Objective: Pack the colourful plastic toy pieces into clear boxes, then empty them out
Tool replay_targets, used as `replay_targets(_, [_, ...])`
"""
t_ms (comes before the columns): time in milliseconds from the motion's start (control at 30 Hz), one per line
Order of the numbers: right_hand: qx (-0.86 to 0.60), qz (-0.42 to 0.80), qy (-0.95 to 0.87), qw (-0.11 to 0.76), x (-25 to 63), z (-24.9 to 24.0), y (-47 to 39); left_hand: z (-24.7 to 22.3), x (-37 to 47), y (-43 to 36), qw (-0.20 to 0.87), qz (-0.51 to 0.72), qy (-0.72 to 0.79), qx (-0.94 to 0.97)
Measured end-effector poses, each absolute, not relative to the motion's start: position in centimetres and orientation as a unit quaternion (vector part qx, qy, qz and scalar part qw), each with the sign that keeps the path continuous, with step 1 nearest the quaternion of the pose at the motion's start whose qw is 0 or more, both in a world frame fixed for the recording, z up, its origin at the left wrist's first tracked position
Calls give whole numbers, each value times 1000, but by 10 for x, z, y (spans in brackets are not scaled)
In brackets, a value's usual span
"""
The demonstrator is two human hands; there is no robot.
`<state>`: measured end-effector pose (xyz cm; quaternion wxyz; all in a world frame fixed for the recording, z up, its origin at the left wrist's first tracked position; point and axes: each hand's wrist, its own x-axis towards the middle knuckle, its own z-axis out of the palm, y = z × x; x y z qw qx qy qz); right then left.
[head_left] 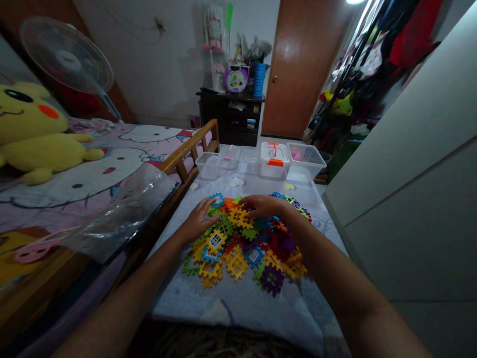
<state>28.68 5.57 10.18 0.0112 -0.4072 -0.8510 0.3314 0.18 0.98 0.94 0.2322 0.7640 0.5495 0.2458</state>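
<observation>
A heap of colourful plastic interlocking blocks, square with notched edges and window-like grids, lies on the cloth-covered table. My left hand rests at the heap's left side, its fingers spread, near a blue piece and a green piece. Over the far middle of the heap reaches my right hand, palm down. Its fingers are apart, beside a yellow piece; whether they touch it is unclear. Purple piece and blue piece with a white window lie at the near side.
Clear plastic bins and a lidded box with orange clips stand at the table's far end. To the left, a wooden bed rail borders a bed with a yellow plush toy. A white cabinet is on the right.
</observation>
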Motion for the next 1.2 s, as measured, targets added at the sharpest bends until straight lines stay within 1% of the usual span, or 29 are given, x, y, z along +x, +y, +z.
replay_targets(100, [-416,313,-852,48,328,107,55,15,-15,-15,214,195,562,775])
replay_targets(200, [-457,329,-822,85,370,102,57,10,-27,-42,196,152,567,785])
replay_targets(267, [-534,291,-786,112,390,91,60,2,-29,-56,183,140,563,794])
replay_targets(333, [-631,215,-734,130,401,75,62,-6,-27,-66,171,138,551,805])
replay_targets(367, [-663,191,-712,128,403,67,62,-9,-23,-69,165,142,542,812])
replay_targets(433, [-684,178,-698,115,401,51,61,-11,-15,-72,154,151,524,824])
replay_targets(533, [-668,184,-713,109,389,35,57,-7,-1,-71,156,161,503,835])
replay_targets(633, [-638,184,-740,110,374,30,53,-4,10,-69,164,168,497,836])
replay_targets(767, [-595,177,-778,94,353,33,49,-4,18,-65,151,187,506,828])
replay_targets(933, [-582,167,-792,80,334,46,44,-6,21,-64,129,210,508,825])
replay_targets(1033, [-559,165,-805,111,328,57,38,-6,21,-64,129,223,506,823])
replay_targets(1200, [-472,185,-842,184,310,67,15,-4,21,-64,129,250,499,820])
